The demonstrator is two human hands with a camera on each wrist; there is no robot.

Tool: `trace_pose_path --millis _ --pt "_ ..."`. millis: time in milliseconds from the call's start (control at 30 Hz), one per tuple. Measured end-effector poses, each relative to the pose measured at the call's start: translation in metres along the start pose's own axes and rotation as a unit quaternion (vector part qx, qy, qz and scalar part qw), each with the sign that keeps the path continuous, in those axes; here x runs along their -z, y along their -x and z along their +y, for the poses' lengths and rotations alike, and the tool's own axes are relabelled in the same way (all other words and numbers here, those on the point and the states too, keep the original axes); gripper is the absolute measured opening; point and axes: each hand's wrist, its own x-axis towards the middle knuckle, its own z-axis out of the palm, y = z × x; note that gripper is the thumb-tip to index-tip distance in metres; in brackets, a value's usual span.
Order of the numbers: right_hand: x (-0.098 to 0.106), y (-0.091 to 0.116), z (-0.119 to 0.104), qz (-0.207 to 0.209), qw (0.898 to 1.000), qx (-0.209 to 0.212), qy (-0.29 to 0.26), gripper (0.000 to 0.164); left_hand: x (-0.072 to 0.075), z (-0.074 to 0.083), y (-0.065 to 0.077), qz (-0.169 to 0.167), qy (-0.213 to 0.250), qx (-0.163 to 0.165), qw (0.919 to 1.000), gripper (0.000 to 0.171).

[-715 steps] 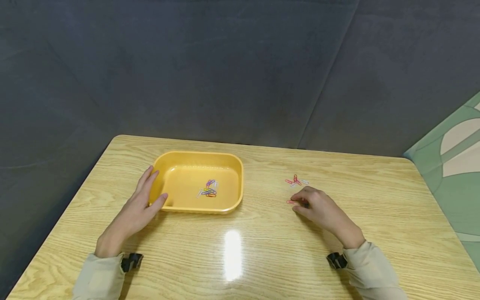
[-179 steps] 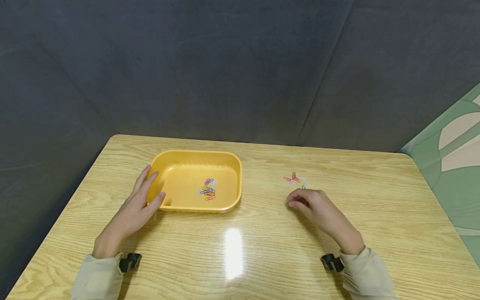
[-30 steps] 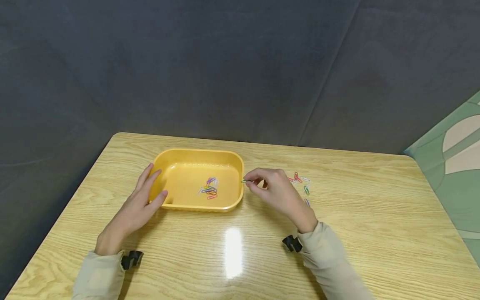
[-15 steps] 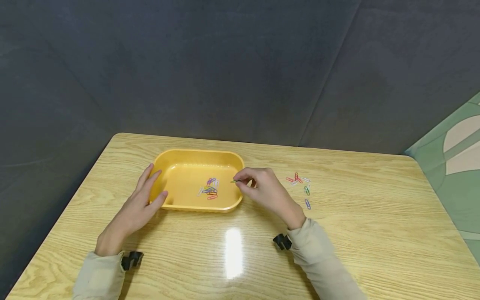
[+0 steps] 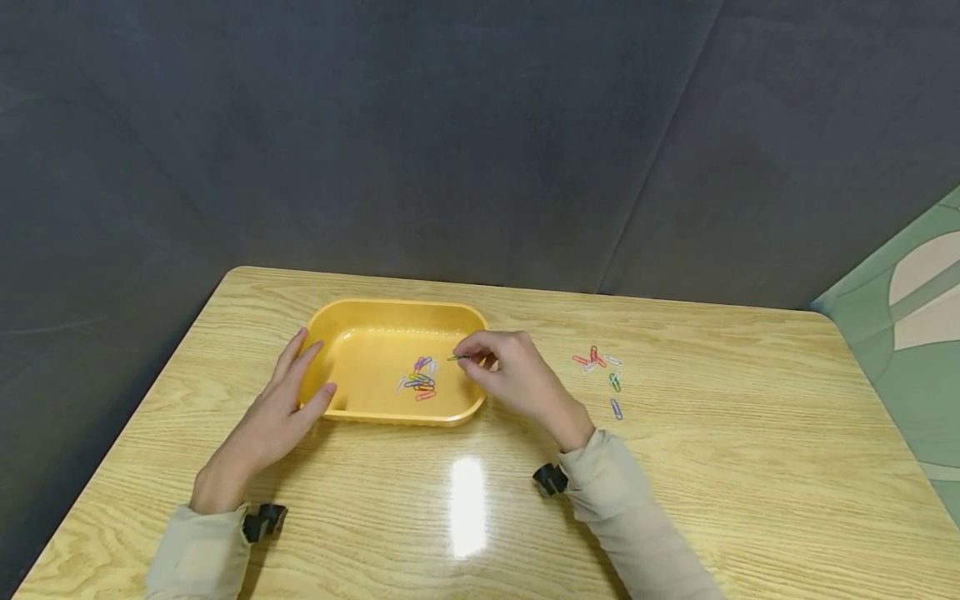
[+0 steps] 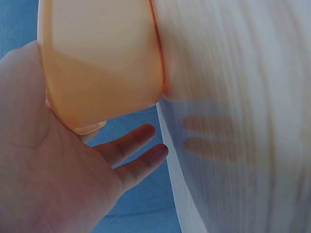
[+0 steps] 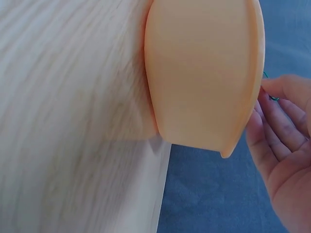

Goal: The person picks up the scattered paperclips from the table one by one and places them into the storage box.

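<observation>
A second ago the green paper clip (image 5: 453, 358) was at the right-hand rim of the yellow tray (image 5: 367, 354); now the right grip (image 5: 517, 379) has carried it farther left, past that rim and over the inside. The grip is narrow, thumb and finger pinching the clip, which pokes out ahead of the fingertips. How high it hangs I cannot tell (the right wrist view has the tray's end wall in front). Just left of the grip, and a little nearer the person, lies the heap of mixed clips (image 5: 420, 382) in the tray, apart from the held one in the head view. My reading is that this clip's crossing from the worktop (image 5: 712, 467) side is done, its release not yet.

As the right grip moved left, the blue clip (image 5: 617, 409), partly covered a second ago, came fully into sight, well to the grip's right. Also to its right lie a green and white pair (image 5: 615, 382), the red clips (image 5: 595, 357) and a white clip (image 5: 613, 360), so part of the work seems left. The left grip (image 5: 262, 429) is wide, fingers spread, resting on the tray's left end as before, probably steadying it.
</observation>
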Motion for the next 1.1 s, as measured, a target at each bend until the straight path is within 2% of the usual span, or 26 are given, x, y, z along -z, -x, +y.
trace_pose_path --millis 867,1100 --pt "-0.02 -0.019 -0.002 -0.019 0.999 -0.015 0.036 0.011 0.001 0.001 0.0 -0.003 0.002 0.004 1.0 0.07" --pt "-0.025 -0.022 -0.002 -0.042 0.998 -0.025 0.039 0.011 0.0 0.001 0.0 -0.002 0.0 0.006 1.0 0.07"
